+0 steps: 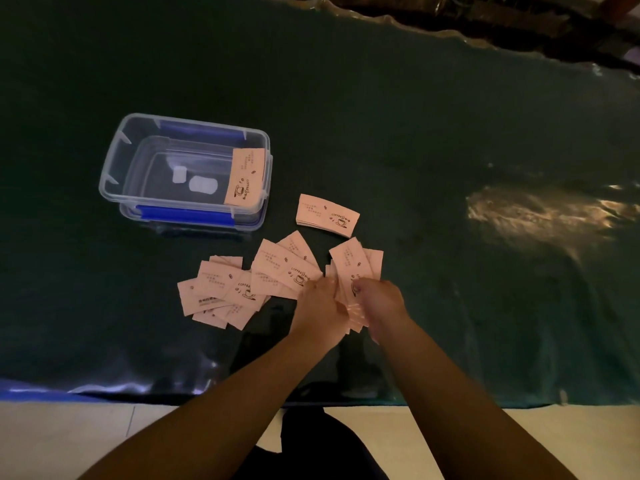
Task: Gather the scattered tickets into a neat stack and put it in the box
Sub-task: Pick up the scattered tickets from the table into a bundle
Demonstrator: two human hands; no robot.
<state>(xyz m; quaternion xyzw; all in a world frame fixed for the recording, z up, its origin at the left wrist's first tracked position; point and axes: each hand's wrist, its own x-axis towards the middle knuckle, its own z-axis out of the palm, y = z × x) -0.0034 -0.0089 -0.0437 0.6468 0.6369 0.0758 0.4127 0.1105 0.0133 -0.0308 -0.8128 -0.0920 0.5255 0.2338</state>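
Head view — both hands (349,306) clasp pink tickets (353,271) printed "COFFEE".

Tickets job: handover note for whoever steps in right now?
Left hand and right hand: both gripping a fanned bunch of pink tickets, still uneven, just above the green table cover.
Loose tickets overlap in a spread left of the hands.
Small squared stack lies right of the clear box.
One ticket leans inside the box at its right wall.
Left: gather the spread, merge everything, square it, box it.
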